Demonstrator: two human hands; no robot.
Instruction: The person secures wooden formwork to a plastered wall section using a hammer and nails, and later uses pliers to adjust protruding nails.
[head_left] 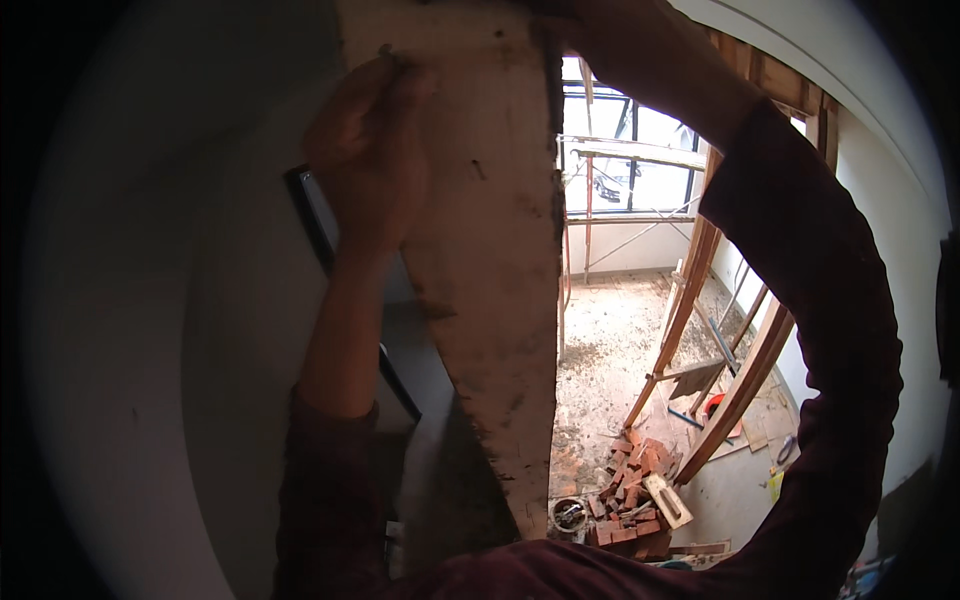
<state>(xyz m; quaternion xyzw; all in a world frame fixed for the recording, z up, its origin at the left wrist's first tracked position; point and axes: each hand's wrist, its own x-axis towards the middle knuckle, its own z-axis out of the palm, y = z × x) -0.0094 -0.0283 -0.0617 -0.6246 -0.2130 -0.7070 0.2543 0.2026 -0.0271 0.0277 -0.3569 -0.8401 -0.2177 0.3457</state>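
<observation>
A tall pale wooden board (490,230) stands close in front of me, narrowing downward, with dark stains and rough edges. My left hand (365,150) is raised against the board's upper left part. Its fingers are closed, their tips beside a small dark nail-like piece (386,50); whether they grip it is too dim to tell. Further down the board is a short dark mark (477,169). My right hand (585,25) reaches to the board's upper right edge, partly cut off by the top of the view. Its fingers are hidden there.
Right of the board lies a heap of red bricks (635,485) with a wooden float (668,500) and a round bucket (569,514). Leaning timbers (735,390) and scaffolding (635,150) stand before a bright window. Debris covers the floor (610,350). A pale wall (130,400) is on the left.
</observation>
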